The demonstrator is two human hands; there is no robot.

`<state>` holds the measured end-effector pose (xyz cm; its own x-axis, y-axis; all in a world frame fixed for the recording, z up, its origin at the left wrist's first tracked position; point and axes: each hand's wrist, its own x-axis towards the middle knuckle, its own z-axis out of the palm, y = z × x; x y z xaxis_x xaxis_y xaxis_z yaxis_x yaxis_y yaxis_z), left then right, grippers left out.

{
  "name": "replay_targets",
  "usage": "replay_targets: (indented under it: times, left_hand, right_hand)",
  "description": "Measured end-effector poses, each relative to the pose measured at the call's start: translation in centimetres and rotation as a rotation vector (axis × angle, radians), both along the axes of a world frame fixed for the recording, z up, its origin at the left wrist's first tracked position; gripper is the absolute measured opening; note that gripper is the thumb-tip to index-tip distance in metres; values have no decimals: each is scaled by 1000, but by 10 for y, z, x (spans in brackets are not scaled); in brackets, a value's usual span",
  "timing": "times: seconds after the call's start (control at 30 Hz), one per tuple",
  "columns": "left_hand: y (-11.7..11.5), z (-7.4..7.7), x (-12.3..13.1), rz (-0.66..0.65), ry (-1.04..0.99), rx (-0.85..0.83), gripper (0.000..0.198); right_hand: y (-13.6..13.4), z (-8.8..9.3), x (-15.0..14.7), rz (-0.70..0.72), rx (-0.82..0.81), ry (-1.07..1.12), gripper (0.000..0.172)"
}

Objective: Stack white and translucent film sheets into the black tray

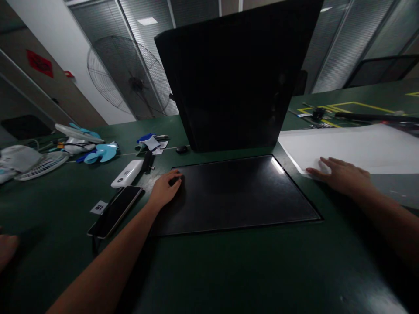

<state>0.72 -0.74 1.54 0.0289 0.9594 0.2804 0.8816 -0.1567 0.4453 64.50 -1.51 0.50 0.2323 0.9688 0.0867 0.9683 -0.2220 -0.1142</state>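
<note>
A flat black rectangular panel (229,196), glossy like a screen, lies on the green table before me. My left hand (166,188) rests on its left edge near the far corner, fingers bent, with a gap between thumb and forefinger. To the right, my right hand (345,176) lies with its fingers apart on the near edge of a white sheet (353,146); nothing is held in it. Behind the flat panel rises a large dark upright panel (235,83), leaning slightly.
Left of the panel lie a phone (116,211), a white power bank (127,173) and a number label (98,207). Small fans (101,152) lie farther left. Another person's hand (8,248) shows at the left edge. Dark parts (319,114) lie at the back right.
</note>
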Motion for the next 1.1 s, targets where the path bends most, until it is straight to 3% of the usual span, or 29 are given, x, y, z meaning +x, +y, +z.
replay_targets:
  times: [0.23,0.6,0.7,0.83,0.97,1.03,1.1]
  left_hand:
    - [0,2,1,-5,6,-16,38]
    - [1,1,0,-10,16,-18,38]
    - [0,1,0,-14,18,-21,39]
    - [1,1,-1,-10,14,-18,39]
    - [1,1,-1,-4,9,-19,39]
    - [0,2,0,-1,6,-18,39]
    - [-1,2,0,1,3,-15,39]
  right_hand:
    - [-9,18,-17,-15,41,-47,103]
    - [-14,21,-9,-68,139,26,79]
    - [-19,27,-15,-183,263,91,77]
    - [-28,39,-33,-307,551,131,72]
    - [-50,44,-62,-144,854,151,69]
    - [-64,43,-80,-42,863,156,68]
    - [-77,41,-101,121,765,200,63]
